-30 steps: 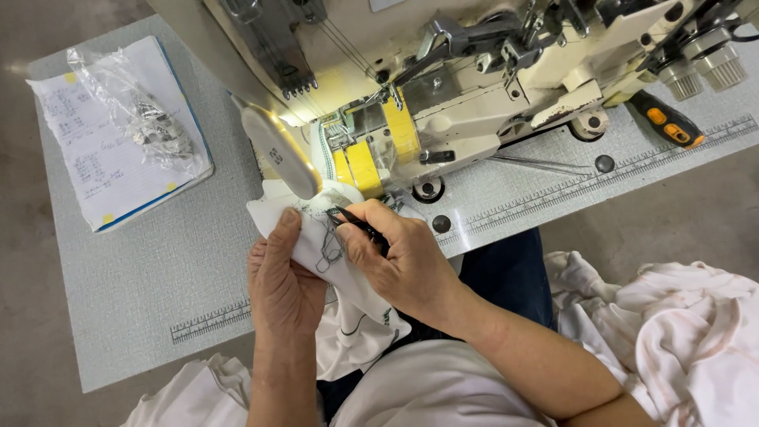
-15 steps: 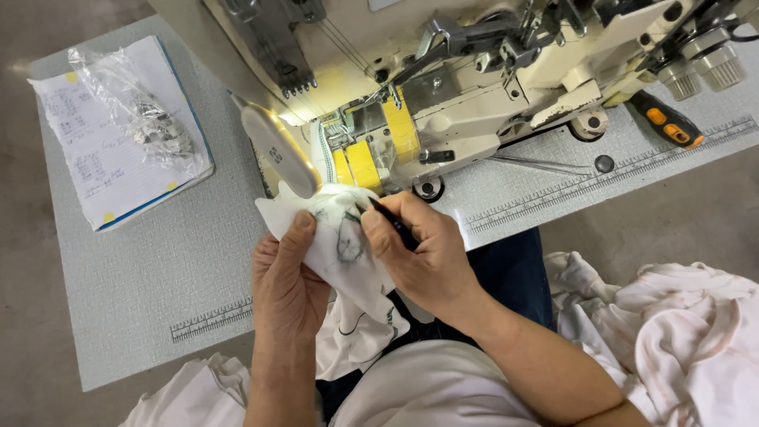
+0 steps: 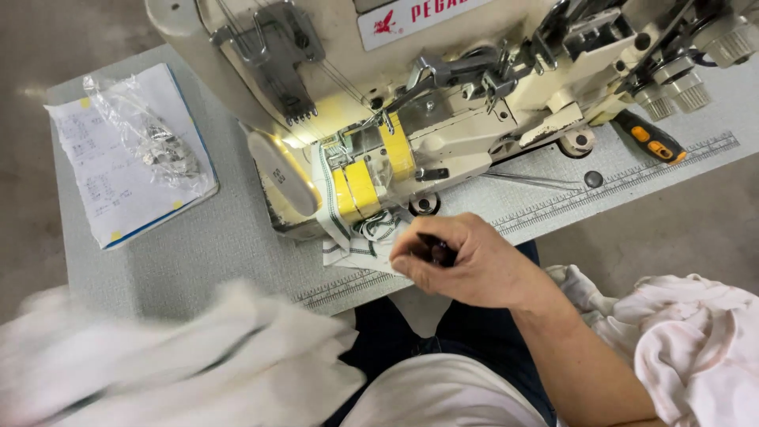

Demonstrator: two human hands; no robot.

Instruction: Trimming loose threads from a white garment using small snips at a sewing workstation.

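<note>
My right hand (image 3: pixel 474 269) is closed around a small dark clipper (image 3: pixel 434 251), just in front of the cream sewing machine (image 3: pixel 474 103). Next to its knuckles a white strip with a green stripe (image 3: pixel 348 237) hangs from under the machine's yellow-taped guard (image 3: pixel 360 186). A blurred white garment (image 3: pixel 198 356) sweeps across the lower left, over the table's front edge. My left hand does not show; it may be behind that garment.
On the grey table (image 3: pixel 213 237) at the left lies a paper pad (image 3: pixel 118 190) with a clear plastic bag (image 3: pixel 146 134) on it. An orange and black screwdriver (image 3: pixel 650 138) lies at the right. A pile of pale cloth (image 3: pixel 696 340) sits lower right.
The white piece has left the area in front of the machine and now blurs at the lower left. My left hand has dropped out of sight. My right hand stays near the machine.
</note>
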